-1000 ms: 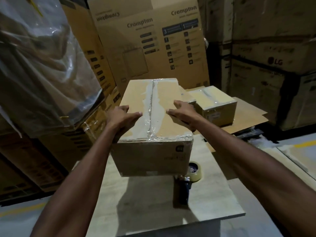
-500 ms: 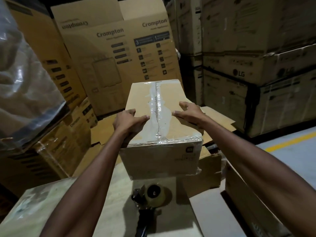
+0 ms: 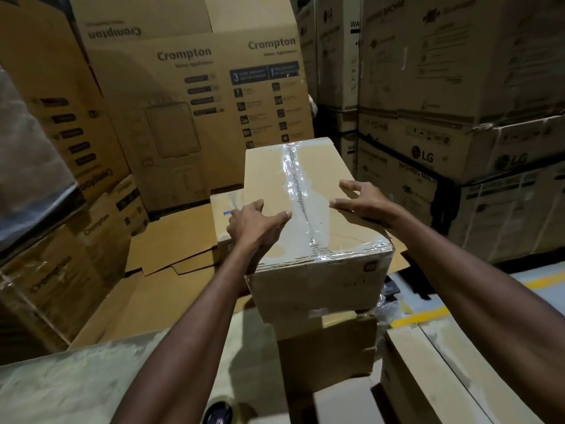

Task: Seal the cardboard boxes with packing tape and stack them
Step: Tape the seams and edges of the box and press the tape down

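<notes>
Crompton cartons [image 3: 189, 87], LG cartons [image 3: 428, 157], flattened cardboard [image 3: 171, 237], yellow floor line [image 3: 425, 316], pale tabletop [image 3: 61, 387]

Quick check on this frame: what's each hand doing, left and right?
Left hand: holding the taped box by its left edge, thumb on top.
Right hand: holding the same box at its right edge.

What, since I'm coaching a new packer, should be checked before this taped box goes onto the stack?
1. Clear tape along the top seam of the carried brown cardboard box: ok, end to end.
2. Left hand grip, thumb on top: ok.
3. Right hand grip at the right edge: ok.
4. Lower plain cardboard box directly beneath: ok.
5. Boxes already touching: cannot tell.
</notes>
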`<state>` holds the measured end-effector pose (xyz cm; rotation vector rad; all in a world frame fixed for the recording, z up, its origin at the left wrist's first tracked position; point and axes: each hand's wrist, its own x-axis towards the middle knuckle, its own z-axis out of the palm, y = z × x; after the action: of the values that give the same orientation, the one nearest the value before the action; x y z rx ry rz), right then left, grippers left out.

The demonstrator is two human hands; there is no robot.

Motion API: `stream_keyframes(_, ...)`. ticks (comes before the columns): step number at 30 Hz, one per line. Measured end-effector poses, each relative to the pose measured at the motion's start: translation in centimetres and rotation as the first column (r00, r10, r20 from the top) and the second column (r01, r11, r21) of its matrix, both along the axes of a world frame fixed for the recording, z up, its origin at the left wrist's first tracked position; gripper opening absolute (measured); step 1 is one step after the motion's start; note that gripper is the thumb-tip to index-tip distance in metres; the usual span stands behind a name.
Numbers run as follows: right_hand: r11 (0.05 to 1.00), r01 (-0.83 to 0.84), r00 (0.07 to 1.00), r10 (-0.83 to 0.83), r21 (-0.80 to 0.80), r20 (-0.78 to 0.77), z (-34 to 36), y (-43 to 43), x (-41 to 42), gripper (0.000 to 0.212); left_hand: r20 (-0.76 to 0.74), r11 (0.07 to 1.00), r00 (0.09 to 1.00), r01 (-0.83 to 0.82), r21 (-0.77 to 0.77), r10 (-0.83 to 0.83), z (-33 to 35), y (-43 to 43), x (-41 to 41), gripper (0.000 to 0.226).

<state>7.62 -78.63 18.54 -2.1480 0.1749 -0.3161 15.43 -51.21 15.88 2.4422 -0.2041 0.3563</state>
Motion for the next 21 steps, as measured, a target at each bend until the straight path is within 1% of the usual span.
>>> stream_keyframes(9,0.997,-0.082,0.996,0.082,-0.006,0.041,0.6,-10.3,9.6,0.092,-0.02,0.996,0.997,-0.071,-0.052,0.07,0.3,-9.8,6.2,0.105)
stream_keyframes(11,0.995,-0.1,0.993,0.1,-0.015,0.054,0.7,-11.7,11.7,0.093,-0.022,0.994,0.997,-0.074,-0.078,0.072,0.3,-11.1,7.0,0.103)
stream_keyframes(14,0.992,-0.125,0.991,0.125,0.01,0.053,0.7,-13.9,15.4,0.094,-0.008,0.991,0.995,-0.095,-0.089,0.095,0.5,-13.2,9.8,0.095)
stream_keyframes(17,0.989,-0.149,0.988,0.148,0.021,0.049,-0.1,-15.3,19.3,0.092,-0.012,0.992,0.994,-0.107,-0.062,0.107,0.5,-14.6,13.3,0.098)
stream_keyframes(21,0.991,-0.133,0.99,0.132,0.017,0.048,-1.9,-16.9,25.4,0.089,-0.009,0.992,0.992,-0.127,0.015,0.127,-0.2,-16.5,19.0,0.1)
